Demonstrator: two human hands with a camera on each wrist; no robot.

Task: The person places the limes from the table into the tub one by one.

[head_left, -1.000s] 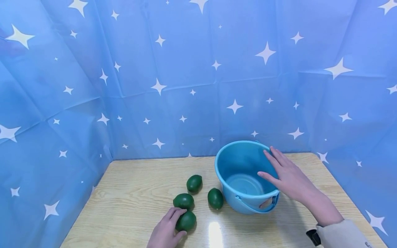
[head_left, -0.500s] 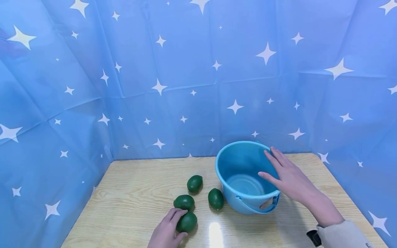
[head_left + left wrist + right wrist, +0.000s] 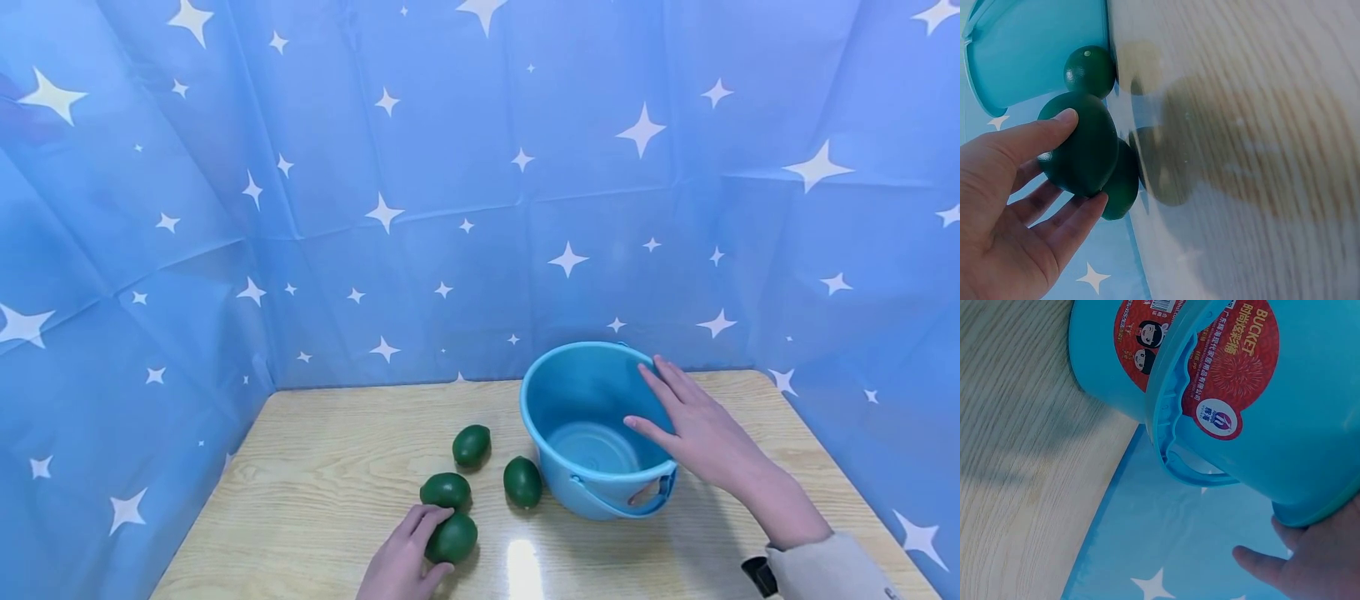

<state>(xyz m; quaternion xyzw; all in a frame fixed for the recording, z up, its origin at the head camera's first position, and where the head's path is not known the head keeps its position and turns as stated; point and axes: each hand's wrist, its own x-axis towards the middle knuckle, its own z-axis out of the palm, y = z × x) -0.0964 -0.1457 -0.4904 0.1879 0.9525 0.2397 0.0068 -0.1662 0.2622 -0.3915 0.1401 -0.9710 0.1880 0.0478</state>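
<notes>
Near the table's front edge, my left hand (image 3: pixel 401 554) pinches a dark green lime (image 3: pixel 456 542) between thumb and fingers. The left wrist view shows the thumb across the top of this lime and the fingertips below it. A second lime (image 3: pixel 445 490) lies right behind it. Farther back is a third lime (image 3: pixel 471 446), and another lime (image 3: pixel 522 482) lies beside the blue bucket (image 3: pixel 551 467). My right hand (image 3: pixel 701 433) rests at the bucket's right rim, its fingers straight and spread. Its contact with the rim is partly hidden.
The bucket's handle (image 3: pixel 1169 419) hangs down the near side, beside a red label (image 3: pixel 1238 362). The pale wooden table (image 3: pixel 322 467) extends to the left. Blue star-patterned cloth (image 3: pixel 450 167) stands behind the table and along both sides.
</notes>
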